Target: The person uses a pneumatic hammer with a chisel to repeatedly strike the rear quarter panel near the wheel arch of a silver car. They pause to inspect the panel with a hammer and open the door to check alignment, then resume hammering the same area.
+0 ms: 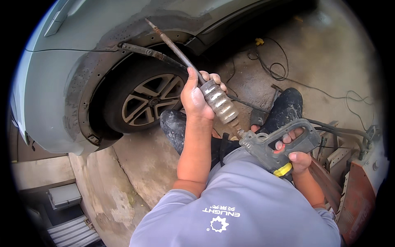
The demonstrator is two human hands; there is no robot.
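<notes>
My right hand (299, 158) is wrapped round the handle of a grey dent-puller gun (259, 144) with a slide hammer. A finger lies by its orange trigger, and yellow tape circles its lower part. My left hand (199, 96) grips the metal rod (175, 48) at the top of the ribbed sliding weight (220, 101). Up and to the left, the rod's thin tip reaches in front of a pale car panel (49, 82). Sanded grey patches (78, 84) with small dark spots run round its wheel arch. I cannot tell whether the tip touches the panel.
A dark metal bar (142, 50) is fixed at the arch edge above the wheel (153, 101). Thin cable (277, 70) lies looped on the concrete near a yellow piece (259, 41). Thick black cables (341, 129) run from the gun toward a red-and-grey machine (362, 193) beside metal scraps.
</notes>
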